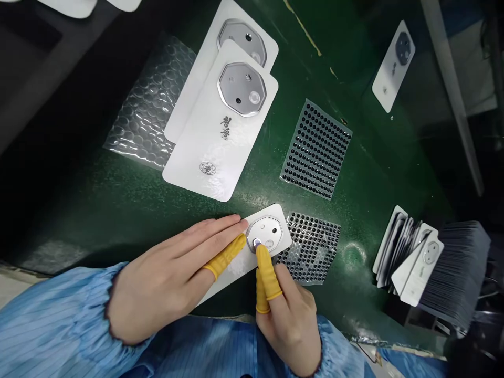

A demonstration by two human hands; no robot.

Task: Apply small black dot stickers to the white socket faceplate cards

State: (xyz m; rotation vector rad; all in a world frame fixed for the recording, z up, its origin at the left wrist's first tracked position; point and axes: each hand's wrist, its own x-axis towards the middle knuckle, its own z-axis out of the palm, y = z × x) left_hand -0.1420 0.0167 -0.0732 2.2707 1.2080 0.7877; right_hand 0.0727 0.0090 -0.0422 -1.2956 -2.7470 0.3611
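Observation:
A white phone-shaped back panel (236, 264) with a grey octagonal camera plate (277, 227) lies in front of me. My left hand (165, 281) holds this panel, its fingers stretched flat across it and one in a yellow finger cot; its thumb is hidden. My right hand (289, 312) wears yellow cots on two fingers. One straight fingertip presses a small shiny round lens piece (256, 242) at the plate's lower edge, while the remaining fingers are bent and partly hidden. Beside the panel lies a clear sheet of round black dots (315, 247).
A second dot sheet (317, 149) lies farther back. Two larger panels (205, 147) overlap on bubble wrap (145, 105). A single panel (394, 68) is at the far right. Several panels (417, 268) stand beside a dark stack (457, 268) on the green table (362, 189).

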